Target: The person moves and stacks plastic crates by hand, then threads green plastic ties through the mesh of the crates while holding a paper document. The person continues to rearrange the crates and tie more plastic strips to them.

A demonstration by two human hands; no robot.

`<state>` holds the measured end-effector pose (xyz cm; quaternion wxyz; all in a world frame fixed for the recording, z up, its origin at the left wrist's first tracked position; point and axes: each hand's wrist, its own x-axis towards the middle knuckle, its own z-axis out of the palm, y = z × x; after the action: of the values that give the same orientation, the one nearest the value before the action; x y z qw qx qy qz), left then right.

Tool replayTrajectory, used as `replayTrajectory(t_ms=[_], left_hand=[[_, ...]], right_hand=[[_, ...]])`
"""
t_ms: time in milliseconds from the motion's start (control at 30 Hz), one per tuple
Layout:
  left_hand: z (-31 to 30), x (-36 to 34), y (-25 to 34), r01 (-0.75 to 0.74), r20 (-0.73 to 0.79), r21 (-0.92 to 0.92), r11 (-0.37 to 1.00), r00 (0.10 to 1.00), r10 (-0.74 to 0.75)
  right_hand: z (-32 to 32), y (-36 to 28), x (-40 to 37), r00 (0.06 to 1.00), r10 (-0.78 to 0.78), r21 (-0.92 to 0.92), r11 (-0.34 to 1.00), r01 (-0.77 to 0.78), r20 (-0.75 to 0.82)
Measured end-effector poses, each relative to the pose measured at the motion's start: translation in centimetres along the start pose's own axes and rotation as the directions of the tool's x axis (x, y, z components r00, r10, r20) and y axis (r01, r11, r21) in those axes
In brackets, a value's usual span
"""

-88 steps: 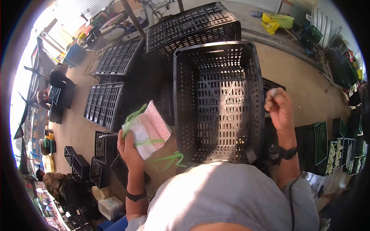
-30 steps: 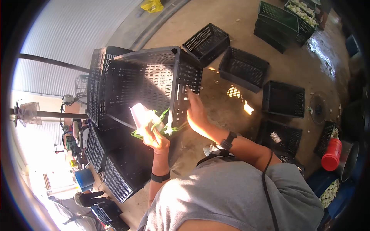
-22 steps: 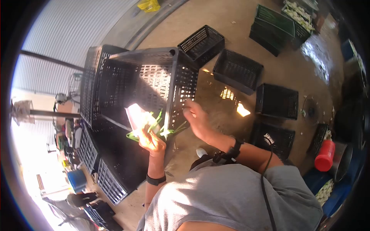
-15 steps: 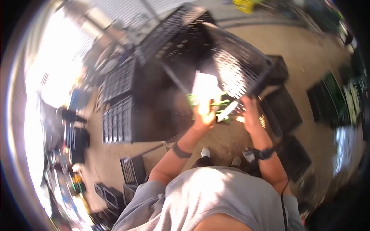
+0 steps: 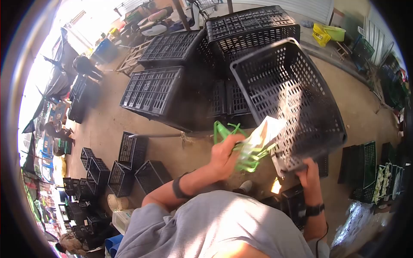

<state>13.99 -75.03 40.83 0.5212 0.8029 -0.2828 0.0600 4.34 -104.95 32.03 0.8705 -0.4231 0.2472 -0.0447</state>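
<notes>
My left hand is closed around a bundle of thin, bright green strips, whose exact kind I cannot make out. A pale, sunlit sheet sticks out from the same grip towards the crate. My right hand grips the near rim of a black perforated plastic crate. This crate is tilted, with its open side facing me and its inside bare. A narrow white piece shows at the crate's near edge, between my hands.
Stacked black crates stand ahead and to the left. More crates sit on the floor at left. Green and black crates are at right. A yellow bag lies at the back, and a bent-over person is at far left.
The crate has come closer and to the right in view. My right hand, earlier with fingers extended beside it, now grips its rim. My left hand still holds the green strips and pale sheet.
</notes>
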Motion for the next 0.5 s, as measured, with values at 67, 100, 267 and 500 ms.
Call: replayTrajectory(t_ms=[67, 100, 267, 500], left_hand=[[-2.7, -3.3, -1.1, 0.069, 0.062, 0.119, 0.99, 0.995, -0.077], [-3.8, -4.7, -1.8, 0.075, 0.058, 0.104, 0.992, 0.995, -0.081], [-6.7, -9.5, -8.4, 0.334, 0.165, 0.021, 0.942, 0.928, -0.333], [-17.5, -12.0, -16.9, 0.349, 0.309, 0.086, 0.933, 0.881, -0.358]], right_hand=[[-4.0, 1.5, -4.2, 0.995, 0.044, -0.014, 0.999, -0.046, -0.092], [-4.5, 2.1, -6.7, 0.987, 0.019, 0.005, 1.0, -0.018, -0.161], [-2.5, 6.0, -15.3, 0.948, 0.118, 0.209, 0.976, -0.057, -0.295], [2.4, 15.4, -17.5, 0.863, 0.212, 0.447, 0.784, -0.431, 0.459]])
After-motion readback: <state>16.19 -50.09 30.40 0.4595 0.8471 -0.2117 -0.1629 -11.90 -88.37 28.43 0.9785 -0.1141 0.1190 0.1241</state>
